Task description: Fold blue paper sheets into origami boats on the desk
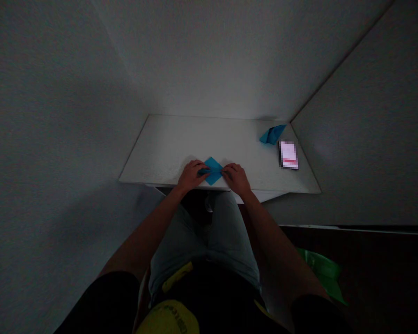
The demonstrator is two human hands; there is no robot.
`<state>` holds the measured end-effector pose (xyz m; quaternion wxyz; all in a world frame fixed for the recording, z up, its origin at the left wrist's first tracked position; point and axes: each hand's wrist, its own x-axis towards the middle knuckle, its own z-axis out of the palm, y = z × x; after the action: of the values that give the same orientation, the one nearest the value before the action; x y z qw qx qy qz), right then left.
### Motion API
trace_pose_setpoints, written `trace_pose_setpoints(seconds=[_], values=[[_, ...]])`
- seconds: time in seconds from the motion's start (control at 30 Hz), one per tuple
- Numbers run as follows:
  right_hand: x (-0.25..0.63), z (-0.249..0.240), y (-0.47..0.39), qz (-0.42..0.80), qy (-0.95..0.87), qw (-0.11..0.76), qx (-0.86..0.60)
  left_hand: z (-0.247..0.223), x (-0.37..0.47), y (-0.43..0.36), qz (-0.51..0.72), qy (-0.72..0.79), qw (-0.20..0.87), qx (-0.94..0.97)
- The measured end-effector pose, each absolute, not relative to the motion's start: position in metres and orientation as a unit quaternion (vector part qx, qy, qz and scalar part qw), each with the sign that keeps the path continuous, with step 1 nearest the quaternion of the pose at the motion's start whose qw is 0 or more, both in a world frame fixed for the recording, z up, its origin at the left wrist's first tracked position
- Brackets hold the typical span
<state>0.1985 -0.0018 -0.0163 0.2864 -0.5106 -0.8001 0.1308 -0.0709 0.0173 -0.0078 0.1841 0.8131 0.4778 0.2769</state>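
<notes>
A small sheet of blue folded paper (pixel 212 178) lies near the front edge of the white table (pixel 181 134), turned like a diamond with a fold across its middle. My left hand (pixel 191 175) grips its left corner between thumb and fingers. At the opposite corner, my right hand (pixel 236 176) pinches the paper with bent fingers. Parts of the fold are covered by my fingertips. Toward the back right of the table stands another piece of blue paper, a folded paper boat (pixel 272 134), apart from both hands.
A phone (pixel 288 155) with a lit, blurred screen lies on the right of the table. Grey walls (pixel 209 60) enclose the table at the back and both sides. My legs (pixel 226 227) are under its front edge. Something green (pixel 322 269) is on the dark floor at right.
</notes>
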Motion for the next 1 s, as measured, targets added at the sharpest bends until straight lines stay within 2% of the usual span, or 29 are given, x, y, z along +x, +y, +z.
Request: trace_pose_setpoints(seconds=[0.13,0.43,0.73,1.0], values=[[0.198,-0.018,0.001,0.139,-0.782,0.287,-0.535,-0.012,-0.071,0.020,0.279,0.504,0.174,0.799],[0.193,-0.010,0.001,0.169,-0.751,0.289,-0.568,-0.013,-0.072,0.020,0.324,0.511,0.225,0.764],[0.195,-0.009,-0.006,0.092,-0.819,0.194,-0.533,-0.006,-0.066,0.011,0.193,0.479,0.119,0.848],[0.199,-0.012,-0.016,0.089,-0.861,0.156,-0.476,-0.003,-0.067,-0.010,0.107,0.380,0.096,0.914]])
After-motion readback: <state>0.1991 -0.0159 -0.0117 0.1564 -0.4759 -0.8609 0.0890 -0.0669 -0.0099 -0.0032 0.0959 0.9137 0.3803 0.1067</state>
